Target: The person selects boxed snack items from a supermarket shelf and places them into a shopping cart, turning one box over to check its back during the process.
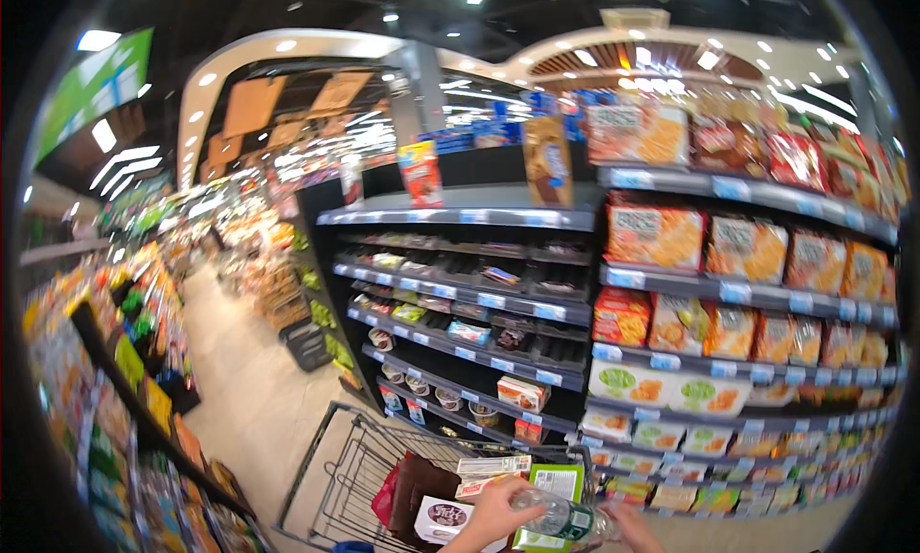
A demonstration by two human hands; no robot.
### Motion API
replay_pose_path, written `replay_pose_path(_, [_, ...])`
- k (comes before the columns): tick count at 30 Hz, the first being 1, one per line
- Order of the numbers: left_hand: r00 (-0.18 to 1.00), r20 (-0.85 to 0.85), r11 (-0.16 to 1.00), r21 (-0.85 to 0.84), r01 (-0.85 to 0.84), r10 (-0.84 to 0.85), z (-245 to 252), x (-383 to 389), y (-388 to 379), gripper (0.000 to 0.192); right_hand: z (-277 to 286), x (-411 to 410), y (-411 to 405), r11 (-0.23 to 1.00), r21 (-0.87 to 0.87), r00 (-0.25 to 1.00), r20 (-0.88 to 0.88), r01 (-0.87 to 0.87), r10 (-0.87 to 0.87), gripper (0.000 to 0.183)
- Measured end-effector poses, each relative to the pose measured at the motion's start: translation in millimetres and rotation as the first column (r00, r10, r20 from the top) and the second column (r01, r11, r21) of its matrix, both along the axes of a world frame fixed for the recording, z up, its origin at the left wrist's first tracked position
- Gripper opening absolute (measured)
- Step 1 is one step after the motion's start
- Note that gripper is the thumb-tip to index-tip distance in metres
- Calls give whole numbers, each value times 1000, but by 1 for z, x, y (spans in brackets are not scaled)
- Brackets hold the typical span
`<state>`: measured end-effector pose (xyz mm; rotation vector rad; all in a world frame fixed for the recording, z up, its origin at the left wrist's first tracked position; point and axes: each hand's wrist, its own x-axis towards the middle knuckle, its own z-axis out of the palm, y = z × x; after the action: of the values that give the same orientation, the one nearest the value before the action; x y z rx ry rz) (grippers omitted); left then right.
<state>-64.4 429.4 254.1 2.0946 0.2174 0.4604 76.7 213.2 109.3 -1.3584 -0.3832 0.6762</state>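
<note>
My left hand [496,513] is closed around one end of a clear plastic bottle [557,515] with a dark green label, held tilted over a wire shopping cart [334,474]. At the bottle's other end is my right hand [632,526], its fingers against the plastic; whether it grips is unclear. Inside the cart lie a white box with a dark round print [442,518], a dark brown package [424,485], a red package [387,492], a green and white box [557,477] and cream-coloured cartons with red print [492,468].
Beyond the cart stands a shelf unit [445,219] with small packets and cups. Boxed and bagged snacks fill the shelves at right [726,283]. Packed shelves [108,409] line the left side, beside a pale floor aisle [230,380]. A black crate [305,344] stands by the far shelf end.
</note>
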Motion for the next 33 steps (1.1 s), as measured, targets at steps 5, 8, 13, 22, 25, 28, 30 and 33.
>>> replay_pose_path(5, [998, -32, 977, -205, 53, -61, -27, 25, -16, 36, 7, 33, -76, 973, -159, 979, -91, 169, -185, 36])
replay_pose_path(8, [844, -186, 690, -674, 264, -504, -36, 32, -25, 41, 39, 36, -95, 878, 29, 874, -111, 478, -472, 30])
replay_pose_path(13, [740, -128, 590, -698, 406, -661, -67, 42, -65, 47, 96, 18, -107, 854, -41, 846, 164, 519, -507, 22])
replay_pose_path(22, [833, -162, 800, -422, 426, -529, -95, 50, -113, 58, 149, -41, -34, 760, -414, 748, 648, 502, -141, 24])
replay_pose_path(25, [866, -181, 856, -341, 388, -465, -101, 51, -118, 62, 128, -39, -26, 865, -166, 824, 432, 473, -367, 24])
replay_pose_path(28, [925, -88, 907, -251, 339, -370, -76, 41, -116, 65, 95, -32, -19, 845, -71, 818, 307, 530, -487, 16])
replay_pose_path(30, [947, -73, 940, -163, 298, -313, -49, 29, -108, 66, 74, -29, -21, 882, 94, 887, -31, 462, -461, 9])
replay_pose_path(33, [894, -11, 876, -208, 435, -447, -53, 25, -99, 65, 60, -30, -18, 924, 143, 918, -244, 354, -314, 12])
